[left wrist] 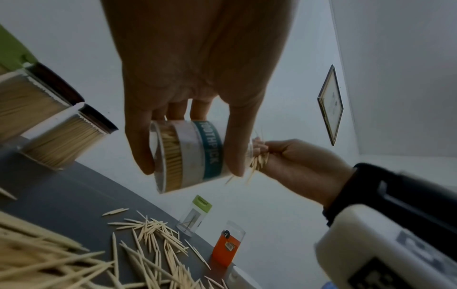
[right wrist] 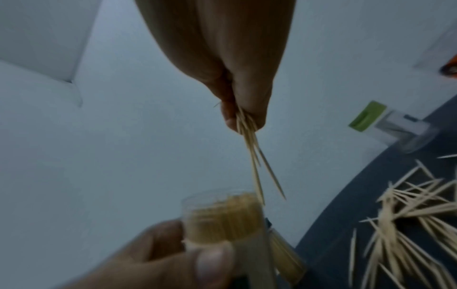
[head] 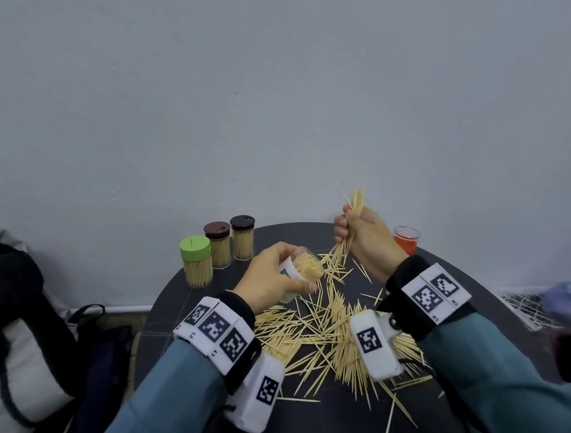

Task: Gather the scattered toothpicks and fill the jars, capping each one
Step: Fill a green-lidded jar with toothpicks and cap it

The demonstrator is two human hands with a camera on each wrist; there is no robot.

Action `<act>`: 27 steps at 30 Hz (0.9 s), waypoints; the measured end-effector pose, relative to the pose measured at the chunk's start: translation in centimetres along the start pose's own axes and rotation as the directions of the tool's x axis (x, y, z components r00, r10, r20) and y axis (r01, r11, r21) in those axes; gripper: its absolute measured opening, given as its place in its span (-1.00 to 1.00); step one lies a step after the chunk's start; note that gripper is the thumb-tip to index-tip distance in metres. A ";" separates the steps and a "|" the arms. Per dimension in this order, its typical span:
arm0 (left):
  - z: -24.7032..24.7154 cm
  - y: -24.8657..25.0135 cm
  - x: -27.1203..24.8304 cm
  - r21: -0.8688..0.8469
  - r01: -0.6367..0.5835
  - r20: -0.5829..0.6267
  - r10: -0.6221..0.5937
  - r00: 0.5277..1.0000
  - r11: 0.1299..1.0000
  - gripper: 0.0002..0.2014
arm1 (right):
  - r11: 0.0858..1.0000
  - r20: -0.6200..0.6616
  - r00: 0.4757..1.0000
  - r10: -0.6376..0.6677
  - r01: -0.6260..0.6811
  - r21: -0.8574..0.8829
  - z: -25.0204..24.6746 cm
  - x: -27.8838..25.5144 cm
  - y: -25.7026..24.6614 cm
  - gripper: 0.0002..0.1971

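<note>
My left hand (head: 271, 274) grips an uncapped clear jar (head: 302, 266) with a teal label (left wrist: 210, 152). The jar is nearly full of toothpicks and tilts toward my right hand. That right hand (head: 356, 231) is clenched around a bundle of toothpicks (head: 352, 218), held just right of and above the jar's mouth. The bundle's lower tips (right wrist: 257, 176) hang close to the jar's rim (right wrist: 222, 197). Several loose toothpicks (head: 319, 329) lie scattered over the dark round table (head: 195, 300) between my wrists.
Three capped, full jars stand at the table's back left: a green-lidded jar (head: 196, 259), a brown-lidded jar (head: 218, 244) and a dark-lidded jar (head: 243, 238). A red jar (head: 405, 240) and a nearly empty green-lidded jar (left wrist: 195, 215) stand at the back right. A wall is close behind.
</note>
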State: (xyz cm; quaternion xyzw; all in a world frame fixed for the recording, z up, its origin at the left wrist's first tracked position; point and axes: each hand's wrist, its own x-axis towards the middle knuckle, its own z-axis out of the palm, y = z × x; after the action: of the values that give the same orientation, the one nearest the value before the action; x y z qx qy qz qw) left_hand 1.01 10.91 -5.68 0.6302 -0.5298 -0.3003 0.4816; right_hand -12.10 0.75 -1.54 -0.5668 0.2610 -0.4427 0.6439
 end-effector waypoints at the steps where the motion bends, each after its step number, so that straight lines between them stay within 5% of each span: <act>1: 0.0 -0.1 0.0 0.002 0.004 0.001 -0.004 1.000 1.000 -0.40 | 0.999 0.007 0.999 -0.034 0.034 0.023 0.2 -0.1 -0.5 -0.75; 7: -0.4 -0.4 0.2 0.022 0.022 -0.021 -0.021 1.000 1.000 -0.38 | 0.987 0.093 0.986 -0.136 0.127 0.097 1.6 -0.2 -2.2 -0.73; 11: -0.5 -0.3 0.2 0.046 0.021 -0.028 -0.019 0.999 0.999 -0.38 | 0.998 0.146 0.987 -0.068 0.067 0.017 2.0 -0.3 -2.1 -0.73; 22: -0.1 0.4 -0.2 -0.005 0.022 0.058 -0.022 0.998 1.000 -0.39 | 0.979 0.016 0.999 -0.033 0.029 0.203 3.1 -0.4 -0.5 -0.74; 27: -0.2 0.6 -0.1 -0.132 0.052 0.034 -0.048 0.998 0.990 -0.39 | 0.980 0.070 0.997 -0.043 0.029 0.198 3.6 -1.4 0.7 -0.77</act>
State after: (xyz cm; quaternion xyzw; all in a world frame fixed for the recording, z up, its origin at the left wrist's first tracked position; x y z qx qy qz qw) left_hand 0.92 11.06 -5.05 0.6050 -0.5002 -0.3567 0.5065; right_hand -9.58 3.71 -1.69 -0.5208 0.1816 -0.4567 0.6980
